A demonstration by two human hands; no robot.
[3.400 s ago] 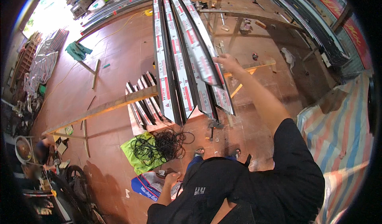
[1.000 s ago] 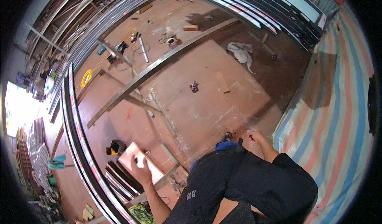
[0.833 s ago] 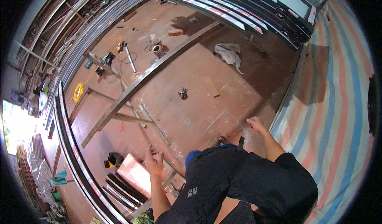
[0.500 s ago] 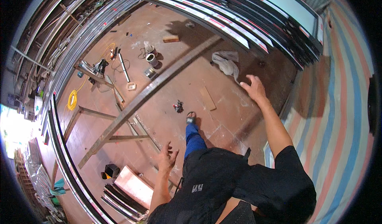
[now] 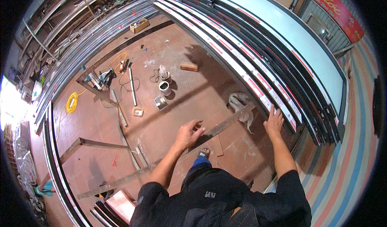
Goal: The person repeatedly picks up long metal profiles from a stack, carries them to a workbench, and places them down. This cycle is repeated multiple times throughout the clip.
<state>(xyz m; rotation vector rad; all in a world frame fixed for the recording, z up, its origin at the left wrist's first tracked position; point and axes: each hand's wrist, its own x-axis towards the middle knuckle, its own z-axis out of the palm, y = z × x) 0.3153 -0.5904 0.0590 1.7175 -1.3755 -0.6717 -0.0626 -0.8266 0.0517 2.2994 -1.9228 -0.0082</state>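
Note:
My right hand (image 5: 274,123) lies with outstretched fingers at the near end of long profiles (image 5: 246,76) faced with white and red film, appearing to touch the edge. Further right, a stack of black profiles (image 5: 278,62) runs alongside them. My left hand (image 5: 190,135) hovers over a long brown metal bar (image 5: 223,124) that crosses in front of me. Its fingers are loosely bent and apart, with nothing visible in them; whether it touches the bar I cannot tell. Beyond the bar's right part, a crumpled whitish plastic bag (image 5: 242,102) lies on the floor.
On the tiled floor stand a white bucket (image 5: 164,87), a small metal tin (image 5: 161,102) and a wooden block (image 5: 189,67). A yellow cable coil (image 5: 71,102) lies at left near a metal trestle frame (image 5: 100,144). A striped tarp (image 5: 350,146) hangs at right.
My left hand has risen from beside my leg to over the metal bar. My right hand has come to the film-covered profiles. The view has shifted, bringing the profile stack closer.

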